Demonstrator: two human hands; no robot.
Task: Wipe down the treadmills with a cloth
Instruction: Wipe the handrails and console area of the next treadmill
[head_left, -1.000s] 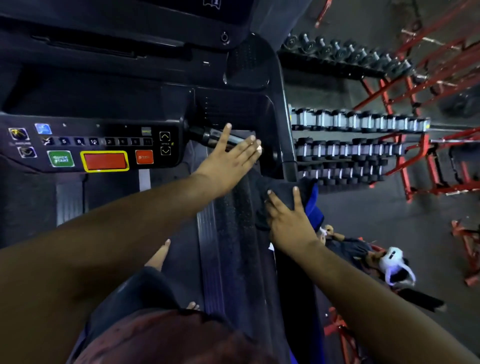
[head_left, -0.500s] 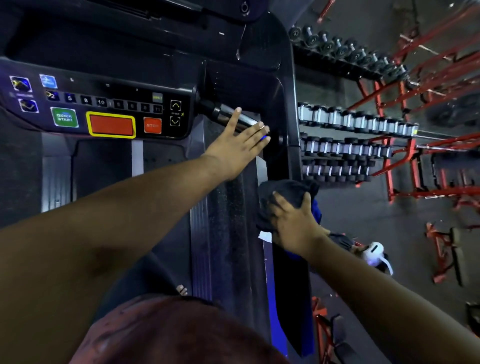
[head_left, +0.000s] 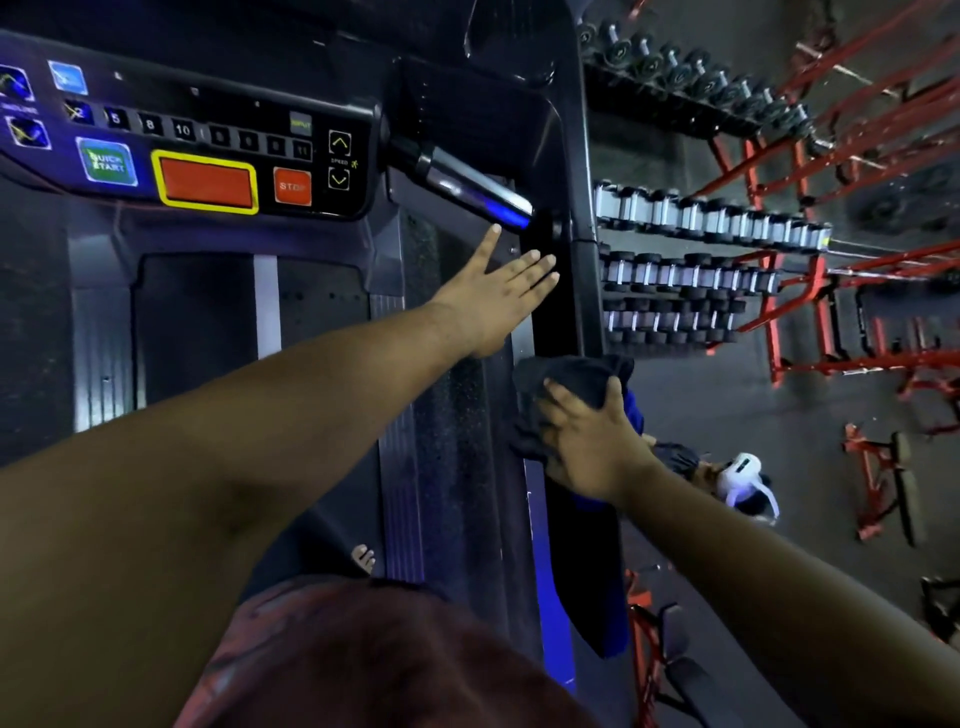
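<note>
Dark crumpled cloth (head_left: 571, 376) on treadmill (head_left: 452, 441) side rail

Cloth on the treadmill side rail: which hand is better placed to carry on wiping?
The right hand. It already grips the dark cloth against the side rail. The left hand is open, fingers straight, holding nothing near the handlebar.

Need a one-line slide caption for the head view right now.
Right hand presses a dark cloth onto the treadmill's side rail; left hand reaches open beneath the console.

The console (head_left: 197, 156) lies left of my rail (head_left: 558, 312). My left hand (head_left: 498, 296) hovers near the rail; my right hand (head_left: 592, 441) presses the cloth (head_left: 571, 379) on it. Dumbbells (head_left: 701, 260) sit right of the rail.
</note>
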